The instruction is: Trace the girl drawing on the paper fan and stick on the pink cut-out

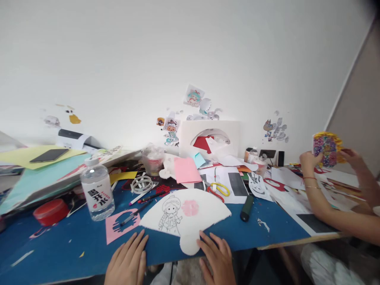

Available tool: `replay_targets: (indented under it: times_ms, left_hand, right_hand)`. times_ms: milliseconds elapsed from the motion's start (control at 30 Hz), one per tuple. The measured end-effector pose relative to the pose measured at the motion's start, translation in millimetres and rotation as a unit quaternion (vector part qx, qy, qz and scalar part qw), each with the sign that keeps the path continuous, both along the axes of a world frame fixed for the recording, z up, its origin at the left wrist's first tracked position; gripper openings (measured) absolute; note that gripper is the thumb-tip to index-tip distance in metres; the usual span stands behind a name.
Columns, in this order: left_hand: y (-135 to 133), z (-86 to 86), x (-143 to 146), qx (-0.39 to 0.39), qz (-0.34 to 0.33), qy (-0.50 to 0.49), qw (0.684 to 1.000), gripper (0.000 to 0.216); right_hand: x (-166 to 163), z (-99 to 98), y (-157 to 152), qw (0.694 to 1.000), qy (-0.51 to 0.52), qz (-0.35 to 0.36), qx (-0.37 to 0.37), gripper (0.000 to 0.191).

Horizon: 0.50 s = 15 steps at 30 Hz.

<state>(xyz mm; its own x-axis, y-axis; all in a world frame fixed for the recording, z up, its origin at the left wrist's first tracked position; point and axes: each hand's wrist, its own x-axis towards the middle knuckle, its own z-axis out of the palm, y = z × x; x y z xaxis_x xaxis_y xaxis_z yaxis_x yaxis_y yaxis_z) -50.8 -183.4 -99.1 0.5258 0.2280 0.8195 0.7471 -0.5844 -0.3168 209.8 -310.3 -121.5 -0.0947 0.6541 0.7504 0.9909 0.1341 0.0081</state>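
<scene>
A white fan-shaped paper cutout (204,217) lies flat on the blue table, with a line drawing of a figure in a hat on its left and a pink flower shape (190,208) near its middle. My left hand (127,257) rests on the table edge, fingers stretched out, just below the fan's left side and apart from it. With fingers spread, my right hand (216,255) touches the fan's rounded bottom tab. Left of the fan, a pink paper with a cut-out hole (113,229) has a dark pen (132,215) lying across it.
Yellow and red-handled scissors (219,190) and a dark green cylinder (247,208) lie beyond the fan. A water bottle (97,190) and red tape roll (51,211) stand left. At right, another person's hands hold a colourful decorated piece (326,149). Papers crowd the back.
</scene>
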Motion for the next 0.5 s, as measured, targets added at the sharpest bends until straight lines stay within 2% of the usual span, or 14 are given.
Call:
replay_targets:
  times_ms: [300,500]
  left_hand:
    - [1.5,-5.0,0.1,-0.027,-0.016,-0.006,1.0,0.037]
    - [2.9,-4.3,-1.7,-0.006,-0.013,0.006,1.0,0.037]
  right_hand:
    - [-11.9,10.8,-7.4,0.997,0.07,-0.016,-0.013,0.04]
    - [-4.3,-3.5,2.0,0.999,0.034,-0.003,0.024,0.041]
